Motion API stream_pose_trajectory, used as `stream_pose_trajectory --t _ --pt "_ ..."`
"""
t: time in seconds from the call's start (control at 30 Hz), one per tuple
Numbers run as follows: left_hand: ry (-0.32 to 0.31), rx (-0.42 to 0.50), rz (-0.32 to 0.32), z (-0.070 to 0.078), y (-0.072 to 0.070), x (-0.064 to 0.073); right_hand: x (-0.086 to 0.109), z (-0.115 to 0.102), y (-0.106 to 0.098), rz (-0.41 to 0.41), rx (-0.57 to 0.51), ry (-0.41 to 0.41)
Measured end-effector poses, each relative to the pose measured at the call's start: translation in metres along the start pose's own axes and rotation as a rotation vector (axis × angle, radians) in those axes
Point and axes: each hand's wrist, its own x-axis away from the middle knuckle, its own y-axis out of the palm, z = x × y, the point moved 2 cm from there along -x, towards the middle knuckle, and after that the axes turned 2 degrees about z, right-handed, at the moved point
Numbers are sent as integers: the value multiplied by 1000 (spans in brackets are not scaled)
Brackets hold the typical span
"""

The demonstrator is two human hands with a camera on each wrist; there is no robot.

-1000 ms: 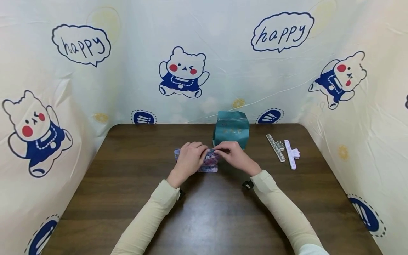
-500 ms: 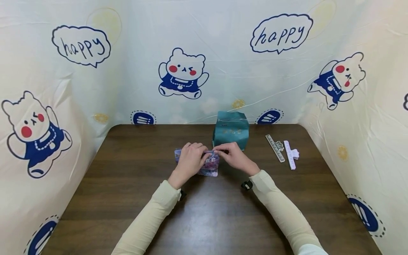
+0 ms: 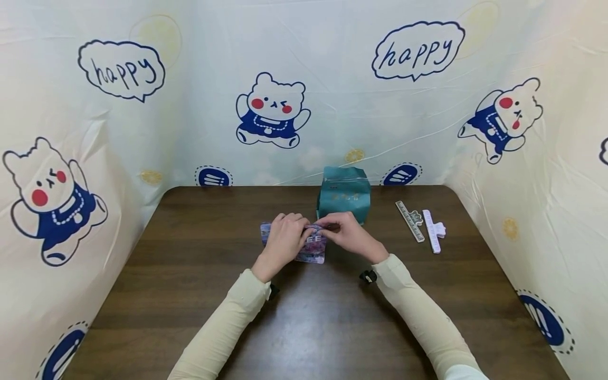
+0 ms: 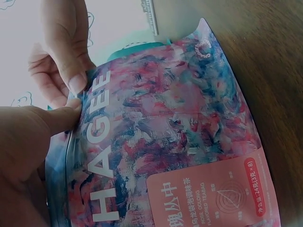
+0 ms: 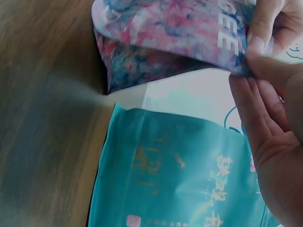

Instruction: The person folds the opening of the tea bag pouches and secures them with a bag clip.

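Note:
A pink, blue and purple tea bag pouch (image 4: 180, 99) lettered "HAGEE" stands on the table between both hands. My left hand (image 3: 284, 237) pinches its top edge, the thumb lying along the front in the left wrist view. At the pouch's top right corner, my right hand (image 3: 349, 234) pinches the same edge between thumb and fingers. The two thumbs nearly meet there. Part of the pouch's left side is hidden behind the left hand. Just behind the right hand stands a teal pouch (image 3: 345, 195) with gold characters, touched by neither hand.
To the right on the brown wooden table (image 3: 304, 316) lie two ruler-like bag clips, a dark green one (image 3: 410, 221) and a white-lilac one (image 3: 433, 232). A pale curtain (image 3: 342, 105) with cartoon bears hangs around the table's back and sides.
The lower edge of the colourful pouch has shifted slightly toward me, and more of its front shows. Both hands stay at its top edge, with only small finger movements.

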Motion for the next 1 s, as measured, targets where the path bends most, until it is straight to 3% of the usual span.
stream_pose_trajectory --t 0.23,0.5,0.77,1.0 --pt "-5 25 4 1 0 1 -2 -2 0 2 35 1" --pt "40 7 36 1 -6 6 0 0 1 33 67 -37" --pt "-13 -20 19 -8 -20 12 1 1 -2 55 74 -62" --pt "-8 -8 41 -15 -26 16 3 1 -3 69 74 -73"
